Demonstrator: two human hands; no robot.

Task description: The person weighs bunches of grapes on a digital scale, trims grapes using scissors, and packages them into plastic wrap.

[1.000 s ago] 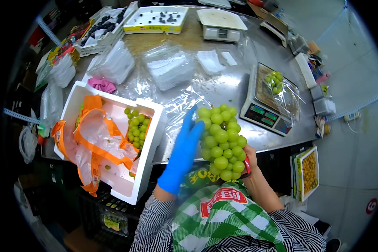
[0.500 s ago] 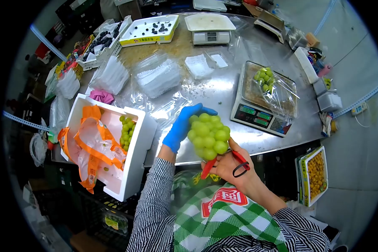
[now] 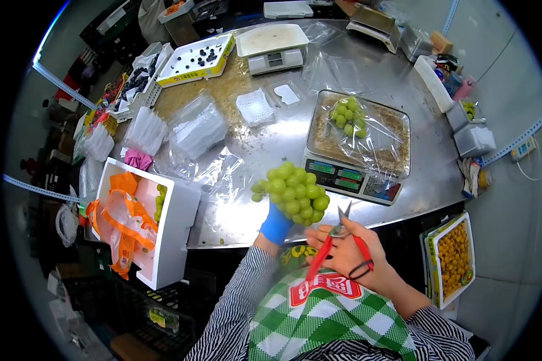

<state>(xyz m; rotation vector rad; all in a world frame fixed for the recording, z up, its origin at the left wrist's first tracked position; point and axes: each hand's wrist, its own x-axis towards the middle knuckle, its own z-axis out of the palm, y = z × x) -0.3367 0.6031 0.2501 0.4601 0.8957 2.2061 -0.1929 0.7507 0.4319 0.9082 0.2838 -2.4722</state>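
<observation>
A bunch of green grapes (image 3: 296, 194) rests on my left hand (image 3: 276, 225), which wears a blue glove; the fruit hides most of its fingers. Bare-skinned, my right hand (image 3: 360, 251) is closed around red-handled pruning shears (image 3: 339, 231). Their blades point up and stand slightly apart, just right of the bunch and not touching it. Beyond the hands, a digital scale (image 3: 323, 175) carries more green grapes (image 3: 349, 115) with clear plastic wrap.
A white foam box (image 3: 173, 234) at left holds orange-and-clear packaging and some grapes. Farther back are clear plastic packs (image 3: 197, 127), a tray of dark berries (image 3: 190, 73) and a second scale (image 3: 276, 62). A box of yellow fruit (image 3: 453, 259) stands at right.
The bunch has turned, and my left hand has moved from its side to beneath it. My right hand has drawn away, bringing the shears' blades into view. The camera view has shifted.
</observation>
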